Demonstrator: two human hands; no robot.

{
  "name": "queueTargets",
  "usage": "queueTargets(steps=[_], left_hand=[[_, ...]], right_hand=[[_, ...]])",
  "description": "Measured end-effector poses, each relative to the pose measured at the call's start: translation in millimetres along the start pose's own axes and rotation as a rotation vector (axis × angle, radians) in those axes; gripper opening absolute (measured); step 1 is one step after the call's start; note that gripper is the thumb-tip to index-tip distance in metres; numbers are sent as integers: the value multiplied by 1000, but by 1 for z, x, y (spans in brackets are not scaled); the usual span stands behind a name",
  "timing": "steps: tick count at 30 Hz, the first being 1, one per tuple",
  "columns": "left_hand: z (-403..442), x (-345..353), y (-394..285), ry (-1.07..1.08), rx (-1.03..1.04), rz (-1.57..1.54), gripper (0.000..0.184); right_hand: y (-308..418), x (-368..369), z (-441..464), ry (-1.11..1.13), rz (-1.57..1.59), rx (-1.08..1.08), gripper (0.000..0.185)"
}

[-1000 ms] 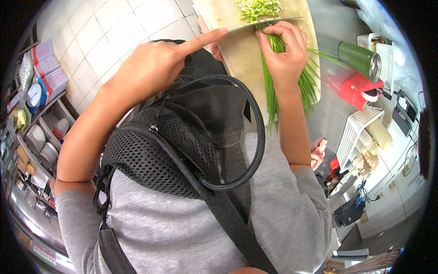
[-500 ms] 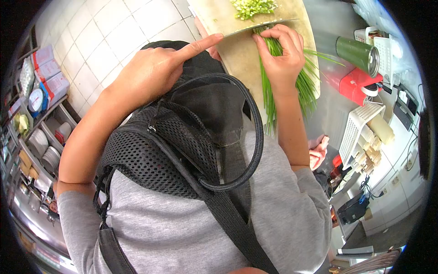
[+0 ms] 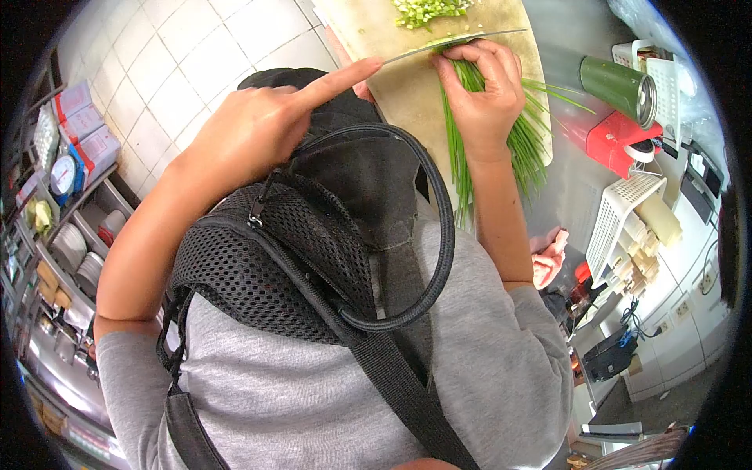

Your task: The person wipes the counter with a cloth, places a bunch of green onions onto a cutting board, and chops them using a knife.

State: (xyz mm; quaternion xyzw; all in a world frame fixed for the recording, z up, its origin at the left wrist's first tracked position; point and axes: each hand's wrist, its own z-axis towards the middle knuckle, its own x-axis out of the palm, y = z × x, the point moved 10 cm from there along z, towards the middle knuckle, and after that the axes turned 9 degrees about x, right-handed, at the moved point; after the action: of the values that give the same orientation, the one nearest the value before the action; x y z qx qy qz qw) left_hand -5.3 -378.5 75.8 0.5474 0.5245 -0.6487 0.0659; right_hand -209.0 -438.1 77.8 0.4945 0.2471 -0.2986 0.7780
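Note:
My left hand [image 3: 251, 129] is closed around the handle of a knife, its index finger stretched along the top of the blade. The thin knife blade [image 3: 415, 52] lies across the cutting board [image 3: 415, 117], at the end of a bunch of spring onions [image 3: 462, 157]. My right hand [image 3: 486, 90] presses the bunch down, with curled fingertips close beside the blade. Long green leaves trail back under my right wrist and fan out over the board's edge. Beyond the blade sits a pile of chopped spring onion [image 3: 429, 11]. The knife handle is hidden by my hand.
Right of the board, a green canister [image 3: 615, 88] lies beside a red container [image 3: 615, 142] on the metal counter [image 3: 568, 184]. A white basket [image 3: 619, 223] stands further along. A black bag [image 3: 313, 219] hangs at my chest. Shelves with dishes [image 3: 74, 247] are at left.
The blade has shifted slightly and tilts a little more, with small cut bits beside it. My right hand keeps its place on the bunch. The whole view has moved slightly.

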Motion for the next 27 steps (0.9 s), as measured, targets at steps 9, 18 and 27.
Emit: queueTargets(steps=[9, 18, 27], left_hand=[[9, 6, 7, 101, -74, -61, 93], [50, 12, -1, 17, -12, -1, 90], [12, 2, 13, 82, -103, -38, 88]], right_hand=[[1, 1, 1, 3, 12, 5, 21], [12, -1, -1, 54, -37, -49, 24], [-1, -2, -6, 49, 59, 39, 26]])
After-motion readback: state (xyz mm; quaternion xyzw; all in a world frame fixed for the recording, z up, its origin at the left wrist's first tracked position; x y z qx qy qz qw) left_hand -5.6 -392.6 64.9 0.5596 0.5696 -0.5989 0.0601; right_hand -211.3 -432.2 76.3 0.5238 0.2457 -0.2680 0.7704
